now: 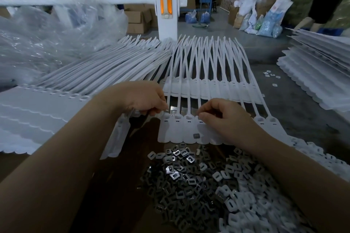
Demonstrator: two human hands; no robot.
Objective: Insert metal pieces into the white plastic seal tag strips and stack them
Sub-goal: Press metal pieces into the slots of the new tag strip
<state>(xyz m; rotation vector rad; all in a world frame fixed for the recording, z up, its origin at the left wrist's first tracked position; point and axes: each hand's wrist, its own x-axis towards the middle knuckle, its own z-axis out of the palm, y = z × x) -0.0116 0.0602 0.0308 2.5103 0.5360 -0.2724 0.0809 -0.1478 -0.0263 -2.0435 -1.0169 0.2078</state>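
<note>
with the left hand (145, 100) pinching a metal piece (171, 111) at the strip (181, 128)'s leftmost slot and the right hand (223, 117) curled on the tag heads, a skewed push could jam it or shift the strip.

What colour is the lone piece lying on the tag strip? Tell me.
Dark grey metal piece on the white strip; head view.

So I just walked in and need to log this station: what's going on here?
A person is fitting metal pieces into a white seal tag strip lying on the table. The left hand pinches a small metal piece at the strip's leftmost tag heads, and the right hand works with curled fingers a few heads along. One loose metal piece lies on the strip. A heap of metal pieces sits in front, and stacked strips lie to the left.
</note>
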